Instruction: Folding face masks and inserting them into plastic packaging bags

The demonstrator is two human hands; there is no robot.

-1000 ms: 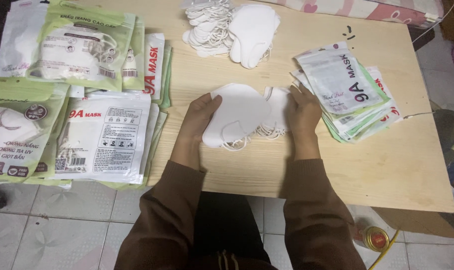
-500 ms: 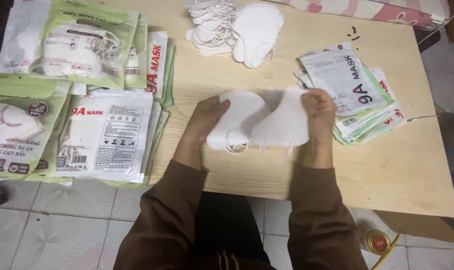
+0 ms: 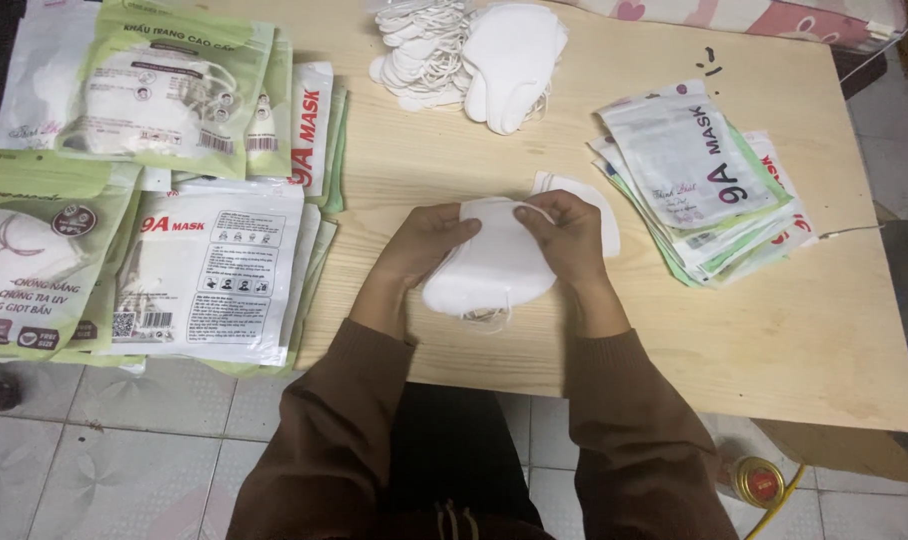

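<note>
I hold a small stack of white face masks (image 3: 489, 268) above the near middle of a wooden table (image 3: 774, 330). My left hand (image 3: 421, 247) grips the stack's left edge and my right hand (image 3: 566, 238) grips its right edge, thumbs on top. Thin ear loops hang under the stack. One more white mask (image 3: 596, 200) lies flat on the table just behind my right hand. Brown sleeves cover both my forearms.
A heap of loose white masks (image 3: 474, 55) sits at the table's far middle. Empty printed pouches (image 3: 699, 180) are stacked on the right. Filled green and white mask packets (image 3: 164, 200) pile up on the left. A yellow-capped can (image 3: 757, 482) stands on the tiled floor.
The masks lay spread flat under both palms a second ago. My hands have drawn together, folded the masks into one stack and lifted it off the table.
</note>
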